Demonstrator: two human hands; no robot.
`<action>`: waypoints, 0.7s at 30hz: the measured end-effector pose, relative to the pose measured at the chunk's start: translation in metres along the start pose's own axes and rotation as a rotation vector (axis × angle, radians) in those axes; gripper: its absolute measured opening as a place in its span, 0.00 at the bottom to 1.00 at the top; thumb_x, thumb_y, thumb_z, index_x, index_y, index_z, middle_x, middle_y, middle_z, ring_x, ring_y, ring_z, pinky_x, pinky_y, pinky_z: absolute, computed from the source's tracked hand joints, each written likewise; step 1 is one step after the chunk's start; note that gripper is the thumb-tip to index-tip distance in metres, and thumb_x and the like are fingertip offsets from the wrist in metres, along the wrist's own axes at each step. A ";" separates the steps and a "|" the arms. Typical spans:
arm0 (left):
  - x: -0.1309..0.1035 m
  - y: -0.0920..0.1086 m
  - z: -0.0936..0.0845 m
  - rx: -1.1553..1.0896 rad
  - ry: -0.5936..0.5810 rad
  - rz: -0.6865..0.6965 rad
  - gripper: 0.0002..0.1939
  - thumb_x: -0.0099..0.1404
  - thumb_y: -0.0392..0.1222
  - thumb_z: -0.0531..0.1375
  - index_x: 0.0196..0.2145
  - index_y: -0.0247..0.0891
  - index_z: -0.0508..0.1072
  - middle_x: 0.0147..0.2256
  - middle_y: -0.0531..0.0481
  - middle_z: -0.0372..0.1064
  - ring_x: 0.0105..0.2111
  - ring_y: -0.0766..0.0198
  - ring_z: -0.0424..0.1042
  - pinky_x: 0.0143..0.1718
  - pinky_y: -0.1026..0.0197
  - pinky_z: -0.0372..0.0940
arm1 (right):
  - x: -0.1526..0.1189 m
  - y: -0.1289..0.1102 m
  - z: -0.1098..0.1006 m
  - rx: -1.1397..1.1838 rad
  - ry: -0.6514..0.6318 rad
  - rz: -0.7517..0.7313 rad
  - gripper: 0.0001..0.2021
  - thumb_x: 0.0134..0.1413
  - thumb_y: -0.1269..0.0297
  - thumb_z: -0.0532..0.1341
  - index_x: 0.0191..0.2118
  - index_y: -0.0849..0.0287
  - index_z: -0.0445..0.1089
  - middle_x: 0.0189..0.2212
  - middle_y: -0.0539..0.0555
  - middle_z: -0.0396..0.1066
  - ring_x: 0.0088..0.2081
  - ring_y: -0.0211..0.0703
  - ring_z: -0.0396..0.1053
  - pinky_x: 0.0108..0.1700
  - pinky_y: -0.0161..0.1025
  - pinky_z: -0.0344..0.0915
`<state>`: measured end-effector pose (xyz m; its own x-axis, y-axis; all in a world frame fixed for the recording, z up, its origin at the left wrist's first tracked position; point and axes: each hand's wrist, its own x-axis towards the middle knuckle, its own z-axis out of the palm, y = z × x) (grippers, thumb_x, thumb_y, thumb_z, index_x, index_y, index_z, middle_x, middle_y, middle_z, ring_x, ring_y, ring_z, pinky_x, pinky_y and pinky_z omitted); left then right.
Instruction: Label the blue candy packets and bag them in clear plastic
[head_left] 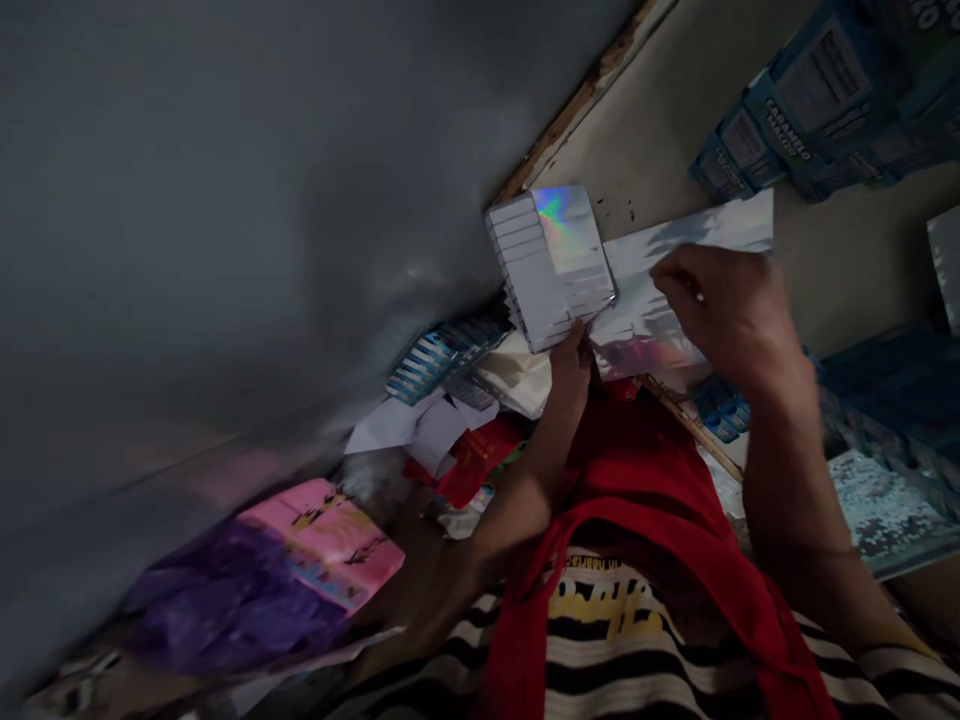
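Observation:
My left hand [570, 365] is at the near edge of a stack of white cards or folded sheets [525, 260], its fingers bent close together at the corner where the stack meets a shiny silver sheet [645, 310]. What they pinch there is hidden. A glossy rainbow-reflecting piece [564, 225] covers part of the stack. Over the silver sheet, my right hand [727, 305] is curled, thumb and fingertips pressed together. Anything between those fingertips is too small to make out.
Blue printed boxes [795, 110] stand at the upper right of the table [652, 130]. A clear tray of small pale bits [885, 505] is at lower right. On the left are a grey wall [187, 200], loose papers [390, 420], and a pink-and-purple bag [322, 540].

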<state>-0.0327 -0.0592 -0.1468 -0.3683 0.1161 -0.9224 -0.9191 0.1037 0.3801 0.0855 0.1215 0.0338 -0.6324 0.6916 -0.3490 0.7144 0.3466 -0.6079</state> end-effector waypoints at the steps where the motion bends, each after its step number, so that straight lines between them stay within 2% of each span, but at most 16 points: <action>1: 0.000 0.000 0.001 0.013 0.028 0.013 0.07 0.68 0.33 0.68 0.44 0.39 0.78 0.37 0.54 0.79 0.38 0.70 0.77 0.45 0.68 0.70 | 0.016 0.011 0.016 -0.073 0.008 0.033 0.16 0.73 0.58 0.57 0.49 0.60 0.81 0.47 0.59 0.79 0.54 0.59 0.76 0.60 0.56 0.68; 3: -0.002 -0.001 0.000 0.089 0.053 0.033 0.04 0.70 0.35 0.66 0.42 0.40 0.77 0.37 0.54 0.78 0.38 0.70 0.78 0.45 0.68 0.71 | 0.045 0.039 0.057 -0.152 -0.062 0.047 0.17 0.72 0.60 0.58 0.53 0.64 0.79 0.61 0.66 0.74 0.67 0.68 0.67 0.67 0.62 0.65; 4: -0.006 -0.002 -0.003 0.137 0.044 0.028 0.02 0.71 0.37 0.65 0.42 0.40 0.76 0.37 0.53 0.78 0.39 0.69 0.78 0.45 0.67 0.71 | 0.056 0.055 0.078 -0.155 -0.110 0.006 0.18 0.72 0.60 0.58 0.58 0.64 0.77 0.68 0.66 0.68 0.72 0.68 0.61 0.72 0.64 0.61; 6: -0.020 -0.006 -0.016 0.265 0.028 0.018 0.05 0.73 0.44 0.64 0.41 0.40 0.76 0.35 0.50 0.77 0.39 0.65 0.79 0.44 0.63 0.73 | 0.070 0.085 0.118 -0.145 -0.162 -0.129 0.22 0.73 0.56 0.57 0.63 0.60 0.74 0.75 0.62 0.60 0.78 0.66 0.50 0.77 0.66 0.52; 8: -0.037 -0.004 -0.029 0.464 0.052 0.080 0.10 0.69 0.48 0.67 0.38 0.41 0.74 0.32 0.51 0.74 0.37 0.62 0.78 0.42 0.60 0.74 | 0.072 0.109 0.149 -0.113 -0.130 -0.285 0.24 0.75 0.51 0.53 0.68 0.51 0.70 0.77 0.55 0.56 0.80 0.63 0.43 0.79 0.71 0.41; 9: -0.045 0.000 -0.033 0.565 0.067 0.154 0.11 0.65 0.47 0.70 0.37 0.41 0.73 0.33 0.52 0.73 0.37 0.61 0.77 0.43 0.58 0.74 | 0.070 0.117 0.160 -0.101 -0.103 -0.339 0.25 0.76 0.49 0.50 0.70 0.47 0.67 0.78 0.52 0.54 0.81 0.61 0.41 0.79 0.74 0.37; 11: -0.052 0.018 -0.028 0.864 0.011 0.440 0.13 0.61 0.43 0.73 0.38 0.42 0.73 0.38 0.52 0.73 0.44 0.59 0.76 0.51 0.55 0.72 | 0.066 0.128 0.173 -0.091 -0.060 -0.393 0.28 0.76 0.47 0.48 0.74 0.42 0.61 0.79 0.49 0.50 0.81 0.61 0.37 0.79 0.76 0.32; 13: -0.045 0.046 -0.005 1.249 -0.212 0.824 0.10 0.65 0.40 0.70 0.42 0.42 0.74 0.47 0.47 0.75 0.55 0.54 0.73 0.64 0.48 0.65 | 0.064 0.131 0.179 -0.098 -0.046 -0.400 0.29 0.76 0.47 0.47 0.76 0.41 0.57 0.80 0.49 0.47 0.81 0.62 0.35 0.78 0.77 0.30; 15: -0.023 0.073 0.032 1.685 -0.520 1.124 0.08 0.72 0.39 0.64 0.49 0.42 0.75 0.57 0.44 0.74 0.65 0.49 0.65 0.74 0.39 0.50 | 0.064 0.132 0.182 -0.113 -0.031 -0.404 0.30 0.76 0.47 0.47 0.77 0.42 0.56 0.80 0.50 0.47 0.81 0.63 0.36 0.79 0.77 0.30; 16: -0.009 0.084 0.052 1.870 -0.650 1.193 0.11 0.74 0.39 0.62 0.53 0.41 0.74 0.60 0.42 0.72 0.68 0.46 0.62 0.76 0.34 0.42 | 0.065 0.133 0.183 -0.120 -0.020 -0.409 0.30 0.76 0.47 0.46 0.77 0.43 0.55 0.80 0.51 0.47 0.81 0.63 0.37 0.79 0.76 0.30; 17: 0.005 0.093 0.070 2.015 -0.763 1.210 0.14 0.75 0.41 0.61 0.56 0.38 0.73 0.60 0.39 0.72 0.67 0.43 0.63 0.75 0.31 0.39 | 0.066 0.133 0.184 -0.127 -0.009 -0.416 0.30 0.77 0.47 0.45 0.78 0.45 0.55 0.80 0.51 0.47 0.81 0.63 0.37 0.79 0.76 0.31; 19: 0.030 0.103 0.097 2.192 -0.934 1.204 0.21 0.75 0.46 0.61 0.60 0.34 0.71 0.60 0.34 0.71 0.66 0.36 0.64 0.72 0.29 0.42 | 0.067 0.134 0.187 -0.132 0.010 -0.433 0.30 0.77 0.48 0.45 0.78 0.46 0.53 0.80 0.51 0.47 0.81 0.63 0.37 0.79 0.76 0.31; 21: 0.044 0.106 0.110 2.265 -1.029 1.196 0.28 0.73 0.55 0.63 0.62 0.32 0.70 0.59 0.30 0.70 0.65 0.31 0.65 0.69 0.32 0.49 | 0.068 0.137 0.191 -0.126 0.021 -0.448 0.31 0.77 0.48 0.46 0.79 0.45 0.50 0.80 0.50 0.47 0.81 0.63 0.36 0.79 0.76 0.31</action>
<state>-0.1315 0.0657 -0.1398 0.3730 0.8126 -0.4478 0.8825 -0.1617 0.4417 0.0831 0.0948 -0.2089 -0.8816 0.4686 -0.0567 0.4042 0.6876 -0.6032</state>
